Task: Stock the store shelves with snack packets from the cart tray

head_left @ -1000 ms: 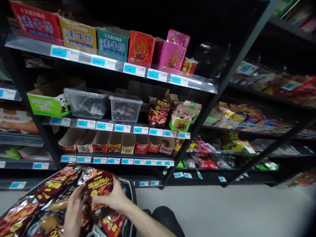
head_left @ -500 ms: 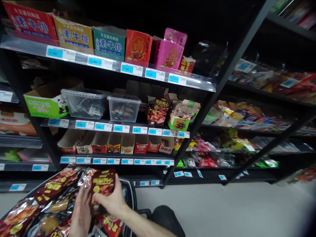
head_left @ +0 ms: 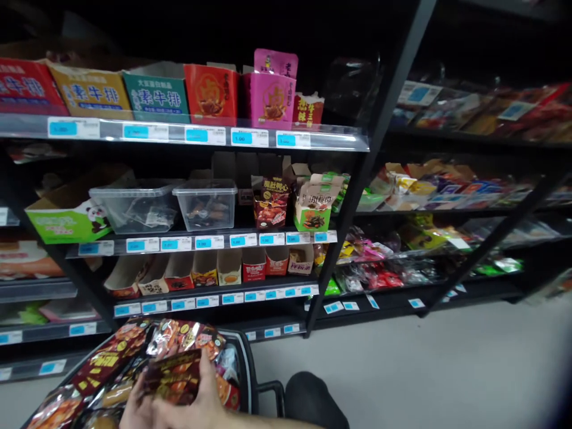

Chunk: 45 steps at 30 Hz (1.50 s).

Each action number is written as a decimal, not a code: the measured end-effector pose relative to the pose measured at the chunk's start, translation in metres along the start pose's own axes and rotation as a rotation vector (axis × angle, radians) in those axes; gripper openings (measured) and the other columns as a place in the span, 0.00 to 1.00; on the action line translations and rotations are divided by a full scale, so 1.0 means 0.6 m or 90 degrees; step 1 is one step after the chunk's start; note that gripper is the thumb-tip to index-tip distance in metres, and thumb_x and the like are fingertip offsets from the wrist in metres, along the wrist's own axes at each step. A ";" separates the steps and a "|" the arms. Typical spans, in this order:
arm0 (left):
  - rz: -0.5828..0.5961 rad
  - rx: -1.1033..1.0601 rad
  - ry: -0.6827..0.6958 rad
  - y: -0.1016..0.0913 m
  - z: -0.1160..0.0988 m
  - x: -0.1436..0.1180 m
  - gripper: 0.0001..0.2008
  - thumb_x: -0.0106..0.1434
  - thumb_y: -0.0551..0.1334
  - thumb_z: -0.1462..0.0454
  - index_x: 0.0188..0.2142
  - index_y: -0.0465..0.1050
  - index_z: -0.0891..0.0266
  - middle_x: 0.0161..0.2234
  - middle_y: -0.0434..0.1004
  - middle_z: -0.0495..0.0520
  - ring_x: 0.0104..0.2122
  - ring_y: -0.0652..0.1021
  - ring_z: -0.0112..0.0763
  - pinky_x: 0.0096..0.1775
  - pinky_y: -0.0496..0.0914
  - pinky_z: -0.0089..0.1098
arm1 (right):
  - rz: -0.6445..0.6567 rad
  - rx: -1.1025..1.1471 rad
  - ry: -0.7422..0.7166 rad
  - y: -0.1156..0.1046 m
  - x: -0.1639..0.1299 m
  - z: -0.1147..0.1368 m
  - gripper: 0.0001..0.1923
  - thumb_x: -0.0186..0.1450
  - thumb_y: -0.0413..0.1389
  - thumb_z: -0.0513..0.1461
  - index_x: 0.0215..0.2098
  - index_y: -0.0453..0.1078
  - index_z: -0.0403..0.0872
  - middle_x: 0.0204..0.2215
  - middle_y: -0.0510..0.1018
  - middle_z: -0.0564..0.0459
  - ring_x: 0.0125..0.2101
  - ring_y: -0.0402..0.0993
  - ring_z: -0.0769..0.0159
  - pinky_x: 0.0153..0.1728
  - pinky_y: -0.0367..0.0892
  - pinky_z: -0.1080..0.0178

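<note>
Over a dark basket [head_left: 248,363] at the lower left, both hands grip a small stack of dark brown snack packets [head_left: 174,376] with yellow lettering. My left hand [head_left: 136,408] is closed around the packets' left side. On the right edge, my right hand [head_left: 203,399] presses with its thumb and fingers. The packets are tilted and their lower part is hidden by my fingers. Glossy snack bags [head_left: 105,360] in brown and red fill the basket under and around my hands.
Ahead stands a black shelf rack with price tags along its edges [head_left: 210,242]. It bears open cardboard boxes [head_left: 156,95], clear plastic bins [head_left: 205,205] and a brown snack box [head_left: 270,205]. More snack bags lie on shelves to the right. A dark-clothed knee [head_left: 313,402] is beside the basket.
The packets have tipped from upright to a flatter tilt and come lower, with both hands still on them. More bags show behind them in the basket. The camera view has turned slightly.
</note>
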<state>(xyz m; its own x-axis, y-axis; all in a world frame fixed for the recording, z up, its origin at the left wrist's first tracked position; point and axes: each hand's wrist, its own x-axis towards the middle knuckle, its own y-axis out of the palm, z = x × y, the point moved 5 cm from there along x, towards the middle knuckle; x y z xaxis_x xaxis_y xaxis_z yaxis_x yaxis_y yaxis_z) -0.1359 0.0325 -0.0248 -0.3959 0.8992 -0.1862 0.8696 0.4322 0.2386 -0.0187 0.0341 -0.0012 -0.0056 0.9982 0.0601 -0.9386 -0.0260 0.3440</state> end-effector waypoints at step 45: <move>0.513 0.953 0.992 0.683 -0.606 -0.045 0.50 0.49 0.73 0.58 0.69 0.55 0.56 0.68 0.60 0.60 0.66 0.62 0.53 0.65 0.61 0.48 | -0.514 0.270 -0.034 -0.232 0.122 0.213 0.48 0.51 0.70 0.52 0.65 0.63 0.45 0.56 0.78 0.40 0.51 0.79 0.52 0.49 0.76 0.55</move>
<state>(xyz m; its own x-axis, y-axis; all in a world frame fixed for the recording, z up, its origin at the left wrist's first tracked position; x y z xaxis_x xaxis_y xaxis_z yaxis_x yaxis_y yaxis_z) 0.1241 0.2099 0.4245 0.8135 0.4670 0.3465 0.1506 0.4063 -0.9012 0.1554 0.1038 0.0750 0.6235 0.7182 -0.3089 -0.4446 0.6508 0.6155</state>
